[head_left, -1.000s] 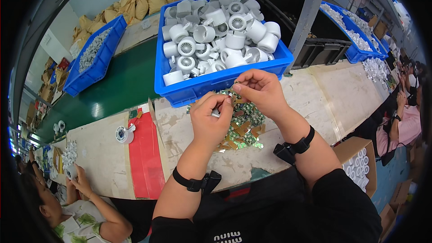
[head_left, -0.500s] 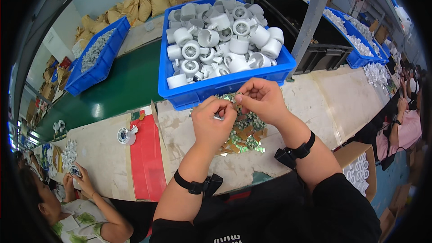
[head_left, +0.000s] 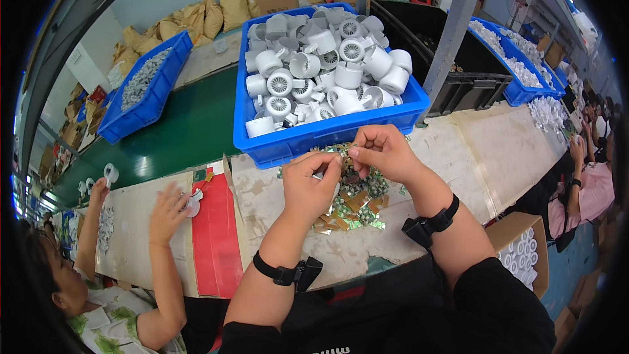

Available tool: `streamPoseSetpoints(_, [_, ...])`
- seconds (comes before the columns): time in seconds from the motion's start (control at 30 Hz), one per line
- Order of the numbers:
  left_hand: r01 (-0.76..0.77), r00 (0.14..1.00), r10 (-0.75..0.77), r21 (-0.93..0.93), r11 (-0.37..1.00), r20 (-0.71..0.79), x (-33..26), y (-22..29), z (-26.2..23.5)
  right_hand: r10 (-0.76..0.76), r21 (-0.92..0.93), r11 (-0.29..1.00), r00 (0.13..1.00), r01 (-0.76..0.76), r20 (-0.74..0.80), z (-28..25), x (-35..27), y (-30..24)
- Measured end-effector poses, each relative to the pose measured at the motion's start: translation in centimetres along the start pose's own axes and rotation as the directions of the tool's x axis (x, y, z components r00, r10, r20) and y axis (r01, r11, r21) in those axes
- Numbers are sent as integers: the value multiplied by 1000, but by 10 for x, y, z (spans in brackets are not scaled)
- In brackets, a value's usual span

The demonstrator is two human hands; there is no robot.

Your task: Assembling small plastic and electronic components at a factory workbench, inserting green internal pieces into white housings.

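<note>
Desk (head_left: pixel 465 164) runs under the left hand (head_left: pixel 311 180) and right hand (head_left: pixel 386 154). Blue bin (head_left: pixel 327 139) just beyond both hands, heaped with white plastic cups (head_left: pixel 347 75). Cardboard box (head_left: pixel 541 255) to the right hand's right, white tubes (head_left: pixel 521 252) inside. Both hands pinched narrow, fingertips nearly meeting — can't tell what's between. Pile of small boards (head_left: pixel 360 203) below and between them, neither clearly nearer — pieces lie every way.

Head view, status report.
Left hand, right hand close together. Green and brown board pieces beneath; anything held is indistinct. Blue bin of white vented cups beyond.
</note>
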State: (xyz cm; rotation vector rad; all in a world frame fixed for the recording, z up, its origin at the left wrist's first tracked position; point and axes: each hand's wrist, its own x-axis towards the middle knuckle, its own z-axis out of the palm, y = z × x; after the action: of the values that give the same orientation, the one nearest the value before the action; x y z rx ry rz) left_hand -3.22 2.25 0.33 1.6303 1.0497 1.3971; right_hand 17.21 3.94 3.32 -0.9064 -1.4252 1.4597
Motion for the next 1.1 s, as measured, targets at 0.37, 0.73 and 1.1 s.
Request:
streamPoseSetpoints(0.37, [-108, 988, 99, 73, 991, 114, 1, 2, -8, 29, -65, 998, 1000, -28, 8, 4, -4, -4])
streamPoseSetpoints(0.73, [-68, 996, 65, 47, 997, 66, -7, 9, 1, 2, -90, 996, 987, 13, 160, -8, -8, -12])
streamPoseSetpoints(1.1, [-174, 979, 172, 903, 393, 113, -36, 3, -130, -141, -6, 990, 980, 143, 142, 0, 8, 9])
